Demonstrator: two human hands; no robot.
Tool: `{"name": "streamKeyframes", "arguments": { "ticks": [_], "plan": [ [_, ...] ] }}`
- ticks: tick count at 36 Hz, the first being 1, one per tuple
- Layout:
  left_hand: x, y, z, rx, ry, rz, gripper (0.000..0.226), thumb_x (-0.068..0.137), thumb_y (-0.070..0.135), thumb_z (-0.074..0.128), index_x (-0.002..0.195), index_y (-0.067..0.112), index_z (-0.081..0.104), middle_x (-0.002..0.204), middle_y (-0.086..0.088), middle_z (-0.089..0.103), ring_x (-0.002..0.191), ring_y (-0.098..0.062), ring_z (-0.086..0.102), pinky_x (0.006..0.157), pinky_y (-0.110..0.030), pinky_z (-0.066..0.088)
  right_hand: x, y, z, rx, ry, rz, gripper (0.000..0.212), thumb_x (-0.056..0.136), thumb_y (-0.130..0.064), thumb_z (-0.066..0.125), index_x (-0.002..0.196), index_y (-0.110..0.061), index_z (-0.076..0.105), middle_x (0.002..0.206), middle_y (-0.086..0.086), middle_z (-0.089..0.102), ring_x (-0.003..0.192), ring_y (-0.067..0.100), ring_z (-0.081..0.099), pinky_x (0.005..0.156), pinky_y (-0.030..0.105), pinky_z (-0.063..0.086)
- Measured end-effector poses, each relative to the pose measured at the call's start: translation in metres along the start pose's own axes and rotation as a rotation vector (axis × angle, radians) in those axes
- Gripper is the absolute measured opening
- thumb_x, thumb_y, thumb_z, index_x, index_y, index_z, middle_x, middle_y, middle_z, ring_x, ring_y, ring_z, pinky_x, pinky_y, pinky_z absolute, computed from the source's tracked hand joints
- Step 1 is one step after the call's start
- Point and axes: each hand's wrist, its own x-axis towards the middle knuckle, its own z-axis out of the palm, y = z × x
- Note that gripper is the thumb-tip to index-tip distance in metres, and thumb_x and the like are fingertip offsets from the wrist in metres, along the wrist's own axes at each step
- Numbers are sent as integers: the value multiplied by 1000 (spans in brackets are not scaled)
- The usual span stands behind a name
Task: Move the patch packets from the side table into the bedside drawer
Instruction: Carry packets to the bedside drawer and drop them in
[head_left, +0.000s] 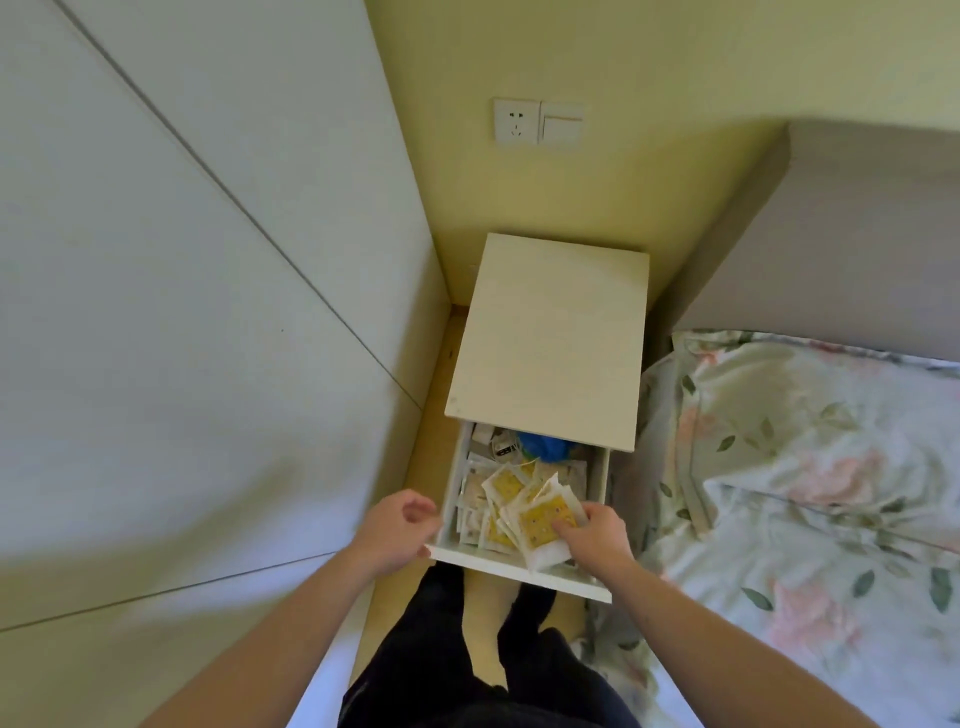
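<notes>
Inside white drawer (519, 562), crinkled yellow foil packets (543, 522), right hand (597, 532) pressing

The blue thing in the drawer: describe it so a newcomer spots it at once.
Find the white bedside table left of the bed. In its open drawer, look at the back, just under the tabletop edge. The blue thing is the only blue item, behind the yellow-and-white packets.

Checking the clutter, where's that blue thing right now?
Head view: the blue thing sits at the back of the open drawer, under the tabletop's edge, behind the patch packets.
</notes>
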Motion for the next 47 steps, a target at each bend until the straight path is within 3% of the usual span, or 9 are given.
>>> {"name": "streamKeyframes", "arguments": {
  "ticks": [3,9,13,17,25,28,33,42,47],
  "plan": [
    [-2,-6,1,15,7,15,23,94,29,69,114,21,63,108,4,66,75,-14,72,64,-19,56,14,-3,10,-16,-12,16,10,88,-32,72,95,-27,67,89,-7,70,83,13,67,77,34,58],
    [-1,-20,10,31,-18,-26,21,94,27,67,113,18,63,105,0,67,57,-8,66,60,-18,51,27,13,11,-104,18,83,16,90,-30,69,104,-23,69,92,-2,69,84,17,65,71,28,51],
    [4,-26,18,44,-40,-70,24,92,30,67,114,20,63,105,3,66,62,-11,71,71,-25,55,30,32,4,-119,65,131,14,90,-29,67,100,-19,71,90,1,70,77,17,65,64,28,51],
    [10,-25,26,56,-62,-69,18,91,29,68,107,23,65,105,1,66,62,-13,72,69,-26,53,29,46,-4,-112,113,157,10,89,-28,64,94,-20,68,88,3,71,77,22,67,68,33,56],
    [15,-4,27,91,-93,-19,19,93,33,66,109,23,63,107,3,66,70,-13,74,86,-35,59,39,38,6,26,74,143,23,91,-30,65,112,-22,68,100,0,71,91,21,67,78,33,55],
    [16,1,26,99,-94,-9,20,94,32,66,111,23,63,108,3,65,72,-14,75,85,-35,60,40,29,12,48,71,133,12,93,-21,63,103,-23,68,93,-1,69,86,20,67,78,35,57],
    [17,2,25,144,-100,4,20,94,31,66,112,25,63,108,5,63,75,-13,74,83,-31,60,39,32,11,10,171,158,10,96,-15,57,94,-24,62,89,2,65,83,24,62,71,30,49],
    [18,-2,28,281,-90,37,22,91,34,66,112,27,62,104,8,65,82,-8,70,84,-29,57,38,50,-1,-60,230,231,14,95,-15,49,102,-18,61,99,5,67,86,27,63,73,34,53],
    [19,0,33,338,-96,71,22,91,34,65,112,30,61,106,11,63,92,-7,65,86,-29,58,38,33,4,25,184,219,31,91,-12,52,120,-16,61,104,5,66,92,26,63,78,35,54]
  ]
}}
